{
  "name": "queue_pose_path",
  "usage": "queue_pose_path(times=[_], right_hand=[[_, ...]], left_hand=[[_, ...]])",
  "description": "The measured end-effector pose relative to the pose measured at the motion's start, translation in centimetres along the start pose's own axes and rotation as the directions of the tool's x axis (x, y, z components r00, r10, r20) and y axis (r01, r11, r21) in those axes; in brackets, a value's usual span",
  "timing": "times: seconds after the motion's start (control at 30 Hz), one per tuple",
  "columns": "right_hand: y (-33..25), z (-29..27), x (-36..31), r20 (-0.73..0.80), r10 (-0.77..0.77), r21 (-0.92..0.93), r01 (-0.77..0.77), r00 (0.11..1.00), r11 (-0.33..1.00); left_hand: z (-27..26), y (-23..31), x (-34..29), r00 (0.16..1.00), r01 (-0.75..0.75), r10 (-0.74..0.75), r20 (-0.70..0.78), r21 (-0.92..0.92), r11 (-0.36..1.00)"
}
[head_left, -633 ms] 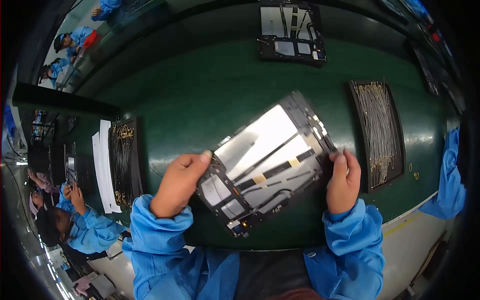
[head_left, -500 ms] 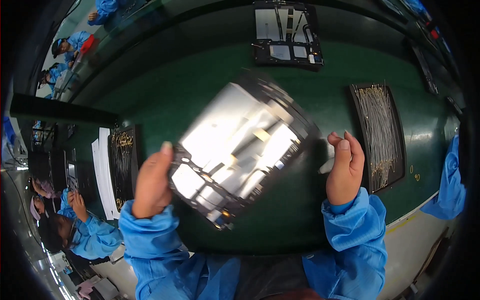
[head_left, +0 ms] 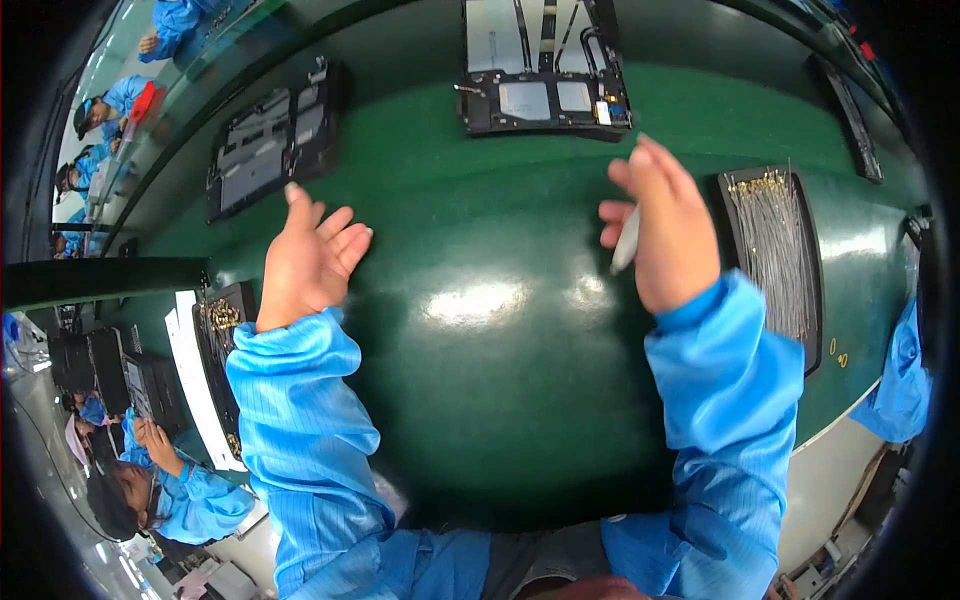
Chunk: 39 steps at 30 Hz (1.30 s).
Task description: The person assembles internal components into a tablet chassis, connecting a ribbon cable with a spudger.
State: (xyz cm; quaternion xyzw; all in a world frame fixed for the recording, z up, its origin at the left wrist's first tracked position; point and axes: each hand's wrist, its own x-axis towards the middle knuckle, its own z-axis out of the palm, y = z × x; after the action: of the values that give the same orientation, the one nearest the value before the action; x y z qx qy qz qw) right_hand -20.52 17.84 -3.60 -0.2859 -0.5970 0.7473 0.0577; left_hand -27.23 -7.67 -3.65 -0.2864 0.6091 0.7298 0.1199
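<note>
My left hand [head_left: 308, 255] is open with fingers spread, holding nothing. Just beyond it, at the far left, an opened tablet-like device [head_left: 262, 165] with exposed inner boards lies on the green table; it is apart from the fingers. My right hand [head_left: 672, 225] has a short pale pointed stick [head_left: 627, 243] tucked in its curled fingers; its kind is not clear. Ahead of that hand, at the far middle, sits another opened device [head_left: 540, 105] with silver panels and black cables.
A dark tray of thin cables with gold ends [head_left: 770, 260] stands right of my right hand. A similar cable tray [head_left: 222, 330] and white sheets [head_left: 188, 350] lie at left. Small yellow rings [head_left: 838, 352] lie at right. A dark bar [head_left: 850, 120] is far right. Co-workers [head_left: 180, 490] sit at left.
The opened device in my left hand has gone to the far left of the table, and that hand has let go. My right hand has reached farther forward, still with the pale stick.
</note>
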Motion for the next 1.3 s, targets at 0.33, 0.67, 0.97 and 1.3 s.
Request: queue_pose_path(times=[0.33,0.67,0.97,1.3], right_hand=[[-1.2,3.8,7.1,-0.061,0.400,0.472,-0.327,0.915,0.819],[0.0,3.3,1.2,0.233,0.417,0.229,-0.466,0.878,0.855],[5.7,-1.5,-16.3,0.448,0.672,-0.340,-0.583,0.589,0.738],[6.3,-2.5,-19.1,0.762,0.596,-0.648,0.300,0.253,0.700]], left_hand=[[0.0,-0.1,-4.8,0.998,0.032,-0.039,0.048,0.139,0.990],[2.5,-3.1,-8.8,0.956,0.229,-0.218,0.195,-0.034,0.973],[1.5,-10.5,-15.7,0.970,0.029,0.046,0.239,-0.302,0.953],[-6.2,-9.4,-16.4,0.781,-0.553,0.505,0.367,0.782,0.287]])
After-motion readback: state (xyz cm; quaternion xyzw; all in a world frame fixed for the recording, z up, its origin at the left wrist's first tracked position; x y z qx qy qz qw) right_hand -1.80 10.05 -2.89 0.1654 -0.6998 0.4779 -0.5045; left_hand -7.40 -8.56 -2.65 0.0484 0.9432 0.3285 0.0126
